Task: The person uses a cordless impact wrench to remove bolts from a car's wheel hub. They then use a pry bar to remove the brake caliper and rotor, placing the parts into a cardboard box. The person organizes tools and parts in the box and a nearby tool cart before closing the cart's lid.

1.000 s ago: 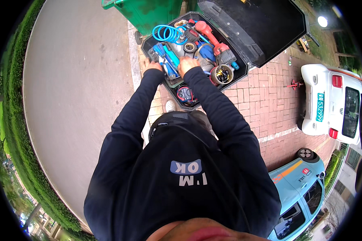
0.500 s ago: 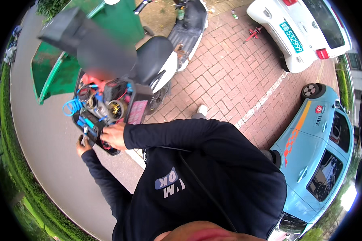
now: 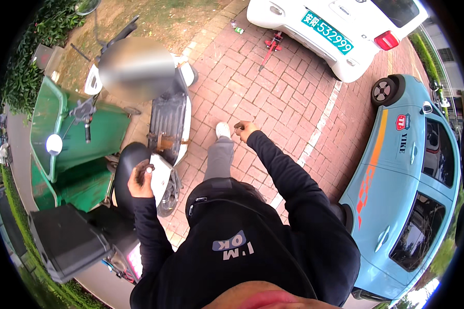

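Observation:
My left hand (image 3: 141, 180) is raised beside the black seat (image 3: 130, 165) of a white scooter (image 3: 161, 177). Its fingers are curled in, with a small pale spot at the thumb tip; whatever they hold cannot be made out. Farther right, my right hand (image 3: 246, 131) hangs over the brick paving, just right of my white shoe (image 3: 222, 130). Those fingers are bent together, dark at the tips, and any small thing in them is too small to name. The scooter's black rear box (image 3: 69, 242) is at the lower left, with some tools (image 3: 116, 268) showing at its edge.
Green bins (image 3: 82, 149) stand beyond the scooter. Ahead is a white car (image 3: 304, 38), with a red jack-like tool (image 3: 271, 49) on the bricks behind it. A light-blue car (image 3: 397, 180) is parked at right. A grey blur covers the scooter's front part.
Both my hands have left the tool-filled box, and my view and body have turned toward the cars. The box's contents, widely exposed before, are now mostly hidden under its black lid.

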`<state>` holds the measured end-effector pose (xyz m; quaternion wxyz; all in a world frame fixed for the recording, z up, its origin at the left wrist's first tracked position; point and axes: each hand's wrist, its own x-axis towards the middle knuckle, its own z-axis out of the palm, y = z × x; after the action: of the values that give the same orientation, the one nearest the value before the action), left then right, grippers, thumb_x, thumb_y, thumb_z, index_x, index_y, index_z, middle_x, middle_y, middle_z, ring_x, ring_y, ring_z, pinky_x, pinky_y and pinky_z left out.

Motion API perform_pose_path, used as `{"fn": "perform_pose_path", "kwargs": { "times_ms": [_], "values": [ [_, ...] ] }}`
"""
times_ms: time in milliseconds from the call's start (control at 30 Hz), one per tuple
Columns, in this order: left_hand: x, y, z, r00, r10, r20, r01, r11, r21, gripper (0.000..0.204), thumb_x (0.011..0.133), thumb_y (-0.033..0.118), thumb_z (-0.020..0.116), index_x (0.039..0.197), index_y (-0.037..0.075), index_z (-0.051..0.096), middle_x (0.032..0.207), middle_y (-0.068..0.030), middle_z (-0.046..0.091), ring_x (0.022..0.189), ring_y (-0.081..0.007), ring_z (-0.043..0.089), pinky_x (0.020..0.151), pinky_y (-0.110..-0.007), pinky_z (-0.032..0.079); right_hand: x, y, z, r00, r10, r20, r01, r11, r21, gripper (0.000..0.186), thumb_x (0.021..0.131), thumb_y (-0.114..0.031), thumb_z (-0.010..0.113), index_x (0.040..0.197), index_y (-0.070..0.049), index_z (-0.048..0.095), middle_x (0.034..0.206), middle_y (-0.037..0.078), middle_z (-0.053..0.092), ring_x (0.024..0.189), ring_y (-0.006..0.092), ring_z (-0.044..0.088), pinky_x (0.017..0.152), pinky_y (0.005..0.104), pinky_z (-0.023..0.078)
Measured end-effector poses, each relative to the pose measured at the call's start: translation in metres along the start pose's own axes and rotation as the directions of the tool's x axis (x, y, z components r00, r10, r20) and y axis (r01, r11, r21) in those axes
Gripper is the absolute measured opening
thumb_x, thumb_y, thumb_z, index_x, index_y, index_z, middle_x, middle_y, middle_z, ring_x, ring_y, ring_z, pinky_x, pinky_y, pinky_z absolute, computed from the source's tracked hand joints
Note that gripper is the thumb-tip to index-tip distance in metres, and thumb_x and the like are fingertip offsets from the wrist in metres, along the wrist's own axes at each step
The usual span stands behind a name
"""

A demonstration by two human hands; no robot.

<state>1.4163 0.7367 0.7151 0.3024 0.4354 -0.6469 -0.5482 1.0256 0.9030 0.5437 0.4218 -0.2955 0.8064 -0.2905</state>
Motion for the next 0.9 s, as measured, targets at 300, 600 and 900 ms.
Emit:
{"fn": "perform_pose_path", "kwargs": {
  "times_ms": [300,600,900],
  "values": [
    [0.426,-0.179,0.377,0.966,0.237,0.100,-0.257,0.875,0.411,0.036,0.089,0.015,0.070,0.122,0.003,0.063,0.095,-0.0129,0.069,0.083,-0.0218,0.068,0.077,-0.031,0.054,0.375,0.290,-0.081,0.858,0.474,-0.199,-0.451,0.879,0.152,0.027,0.084,-0.017,0.068,0.105,-0.001,0.071,0.074,0.011,0.070,0.052,0.0194,0.066,0.050,0.0332,0.055],
    [0.567,-0.371,0.524,0.742,-0.665,-0.081,0.652,0.745,-0.143,0.034,0.096,0.023,0.062,0.120,-0.001,0.057,0.101,-0.0114,0.066,0.085,-0.0223,0.067,0.071,-0.035,0.056,0.734,0.451,-0.161,0.657,0.684,-0.317,-0.623,0.730,0.282,0.075,0.078,-0.037,0.074,0.134,0.008,0.051,0.104,0.025,0.070,0.086,0.0306,0.072,0.080,0.0365,0.056],
    [0.496,-0.332,0.506,0.362,-0.878,-0.314,0.888,0.427,-0.172,0.039,0.098,0.026,0.059,0.124,-0.002,0.057,0.103,-0.0130,0.065,0.089,-0.0229,0.067,0.075,-0.036,0.057,0.754,0.378,-0.136,0.728,0.621,0.291,-0.679,0.595,0.430,0.021,0.085,-0.015,0.073,0.094,0.004,0.067,0.080,0.013,0.069,0.064,0.0215,0.065,0.057,0.0351,0.053]
  ]
}}
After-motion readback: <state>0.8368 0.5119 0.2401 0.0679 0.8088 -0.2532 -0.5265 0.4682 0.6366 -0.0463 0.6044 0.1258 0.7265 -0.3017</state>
